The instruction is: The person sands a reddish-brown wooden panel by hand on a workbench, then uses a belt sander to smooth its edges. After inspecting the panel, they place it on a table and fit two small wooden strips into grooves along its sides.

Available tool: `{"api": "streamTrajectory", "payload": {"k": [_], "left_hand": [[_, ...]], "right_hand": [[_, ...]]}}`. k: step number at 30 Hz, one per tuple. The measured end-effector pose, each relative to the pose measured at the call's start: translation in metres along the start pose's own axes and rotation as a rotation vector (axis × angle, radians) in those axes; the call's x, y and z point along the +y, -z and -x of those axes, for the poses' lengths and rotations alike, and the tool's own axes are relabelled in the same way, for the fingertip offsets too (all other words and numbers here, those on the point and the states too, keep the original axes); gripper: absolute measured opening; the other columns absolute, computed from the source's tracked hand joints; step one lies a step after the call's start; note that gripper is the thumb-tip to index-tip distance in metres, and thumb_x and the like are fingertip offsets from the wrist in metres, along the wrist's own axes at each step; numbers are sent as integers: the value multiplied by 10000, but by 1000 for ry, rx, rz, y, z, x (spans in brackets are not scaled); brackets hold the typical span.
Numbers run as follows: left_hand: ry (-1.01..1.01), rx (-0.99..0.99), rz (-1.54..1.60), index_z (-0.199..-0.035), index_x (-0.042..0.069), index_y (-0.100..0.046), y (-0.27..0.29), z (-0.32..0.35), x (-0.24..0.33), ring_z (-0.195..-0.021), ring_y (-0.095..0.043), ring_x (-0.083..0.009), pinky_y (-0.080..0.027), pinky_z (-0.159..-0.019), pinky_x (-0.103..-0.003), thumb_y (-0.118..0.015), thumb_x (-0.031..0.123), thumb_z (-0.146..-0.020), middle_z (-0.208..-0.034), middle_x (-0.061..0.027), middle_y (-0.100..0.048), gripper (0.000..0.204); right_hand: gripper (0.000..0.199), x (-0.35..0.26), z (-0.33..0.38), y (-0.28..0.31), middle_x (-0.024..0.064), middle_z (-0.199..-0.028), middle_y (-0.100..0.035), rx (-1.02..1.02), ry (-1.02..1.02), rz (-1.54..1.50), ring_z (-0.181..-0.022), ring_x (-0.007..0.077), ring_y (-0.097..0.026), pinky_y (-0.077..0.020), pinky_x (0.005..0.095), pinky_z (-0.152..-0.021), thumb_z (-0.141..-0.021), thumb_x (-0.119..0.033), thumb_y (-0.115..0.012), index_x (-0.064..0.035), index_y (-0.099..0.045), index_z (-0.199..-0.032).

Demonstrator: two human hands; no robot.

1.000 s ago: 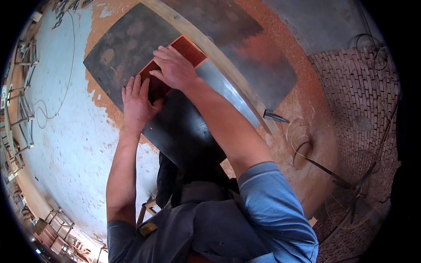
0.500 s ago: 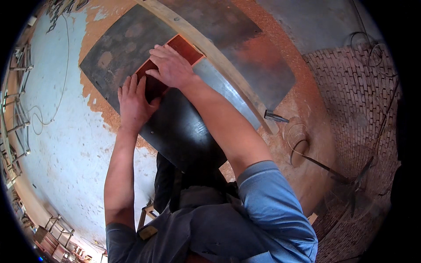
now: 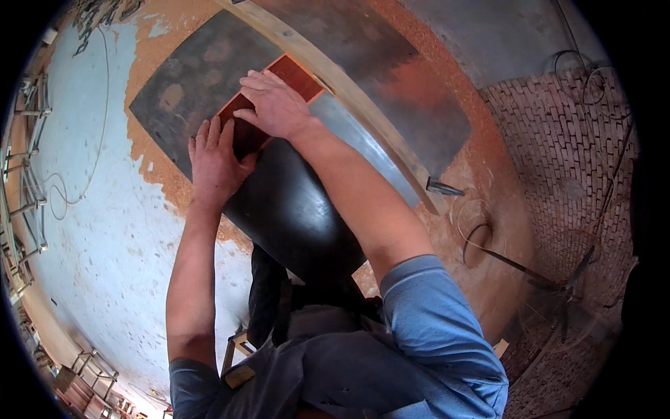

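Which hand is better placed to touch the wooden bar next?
Probably the right hand: over the red box, it sits closer to the wooden bar than the left hand at the box's farther end.

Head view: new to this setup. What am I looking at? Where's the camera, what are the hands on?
There is no machine here, just a person working bare-handed. The picture comes from a wide fisheye camera worn on the head, looking down, so straight edges bend near the rim.

The left hand and right hand are both on a red-brown, open box. The left is at its near end, the right farther along it. They cover part of the box, so I can't tell how firmly it is held.

The box lies on a dark, flat surface, partly shiny. A long pale wooden bar runs past the box's far end, with a dark metal piece near the bar's lower end.
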State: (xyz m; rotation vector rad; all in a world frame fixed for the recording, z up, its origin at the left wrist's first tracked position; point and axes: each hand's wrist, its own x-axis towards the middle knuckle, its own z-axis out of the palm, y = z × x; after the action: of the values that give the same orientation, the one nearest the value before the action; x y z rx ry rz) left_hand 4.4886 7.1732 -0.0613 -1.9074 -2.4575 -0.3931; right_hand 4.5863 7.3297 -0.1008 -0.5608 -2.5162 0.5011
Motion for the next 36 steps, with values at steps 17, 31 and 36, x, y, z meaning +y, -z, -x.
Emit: {"api": "streamTrajectory", "payload": {"k": [17,31,36], "left_hand": [[90,304,249,-1196,27,-553,4,-24,-116,-1114,-544,-365,-426,-956,-415,-693,307,-791,-1169,-164,-598,512],[1113,-175,1526,-887,37,-612,-144,-3,-251,-517,-510,-151,-383,-431,-302,-451,346,-967,-668,-66,-581,357],[1560,-356,2275,-892,55,-598,-215,-9,-298,-501,-527,-150,-385,-379,-267,-433,311,-968,-635,-41,-566,315]], "right_hand": [[449,1,-77,-44,152,-1272,-583,-52,122,97,-1272,307,-473,-340,416,-1103,-855,-353,-657,-2,-632,-1134],[444,-42,-95,-57,168,-1300,-547,-169,31,183,-1278,346,-453,-315,460,-1113,-819,-274,-694,3,-615,-1156],[428,-44,-104,-64,183,-1280,-554,-177,40,172,-1263,354,-468,-344,465,-1096,-802,-259,-702,-4,-621,-1137]]}}
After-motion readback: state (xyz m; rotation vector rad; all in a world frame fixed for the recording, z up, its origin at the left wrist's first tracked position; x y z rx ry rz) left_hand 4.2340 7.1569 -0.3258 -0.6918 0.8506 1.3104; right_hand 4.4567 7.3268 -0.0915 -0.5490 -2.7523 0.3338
